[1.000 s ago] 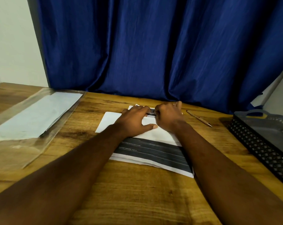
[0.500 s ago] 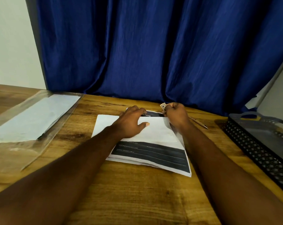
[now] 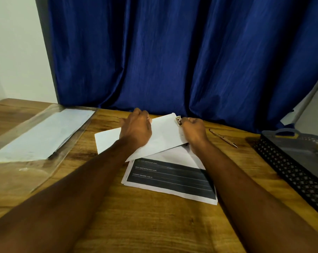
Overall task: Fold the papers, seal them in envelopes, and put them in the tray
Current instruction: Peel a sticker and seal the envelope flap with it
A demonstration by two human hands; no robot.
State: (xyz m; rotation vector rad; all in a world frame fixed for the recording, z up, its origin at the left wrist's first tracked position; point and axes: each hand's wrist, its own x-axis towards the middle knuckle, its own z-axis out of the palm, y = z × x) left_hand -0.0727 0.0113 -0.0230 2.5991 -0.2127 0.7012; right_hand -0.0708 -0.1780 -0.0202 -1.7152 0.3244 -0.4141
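White envelope pinched between our left hand and right hand, above printed papers near our wrists

Single head view — looks forward and down across table, curtain close behind.

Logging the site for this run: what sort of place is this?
Probably a home or small-office desk: a wooden table against a blue curtain, with a pen, printed papers and a black mesh tray.
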